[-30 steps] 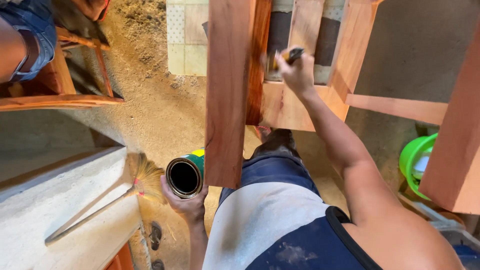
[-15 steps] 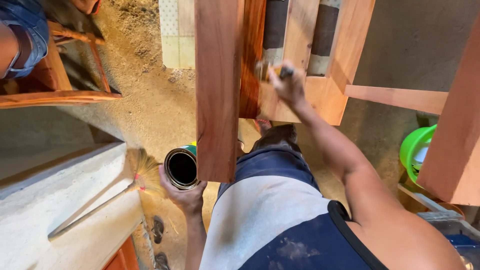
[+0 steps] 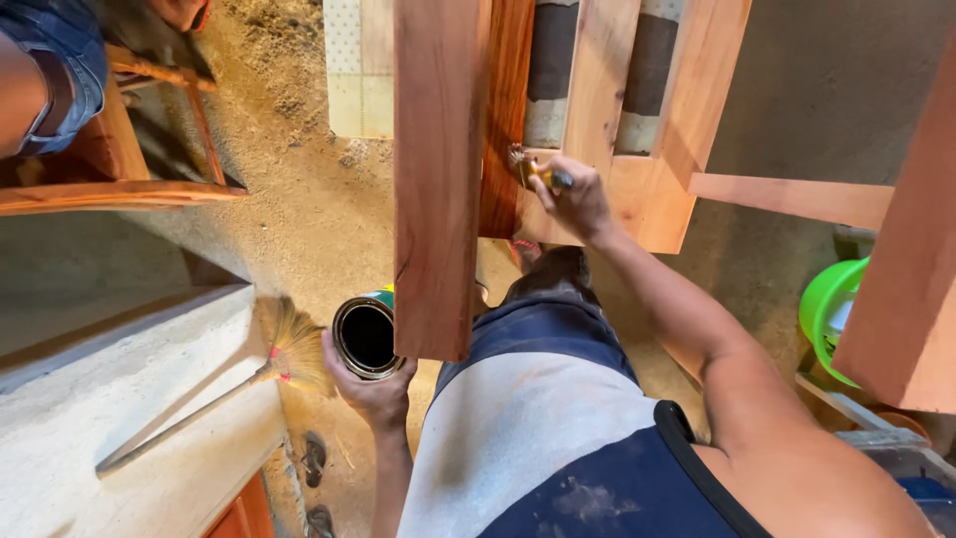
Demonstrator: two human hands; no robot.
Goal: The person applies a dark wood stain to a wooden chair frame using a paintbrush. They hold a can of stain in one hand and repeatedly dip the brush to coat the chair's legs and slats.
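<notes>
My right hand (image 3: 576, 199) grips a small paintbrush (image 3: 535, 169) whose bristles touch the dark, glossy inner face of a reddish wooden beam (image 3: 438, 179). That beam is part of a bare wooden frame (image 3: 687, 120) in front of me. My left hand (image 3: 370, 394) holds an open round can (image 3: 365, 337) low at my side, its dark inside facing up. My legs in blue shorts and my grey and navy top fill the lower middle.
A straw broom (image 3: 269, 364) leans on a pale concrete ledge (image 3: 119, 389) at the left. Another person in denim shorts sits on wooden furniture (image 3: 110, 189) at top left. A green plastic bucket (image 3: 827, 314) stands at the right, behind another wooden post (image 3: 901, 289). The floor is sandy.
My right hand has slid the brush down the beam's inner face, from near the top to lower on the frame. The can stays in my left hand.
</notes>
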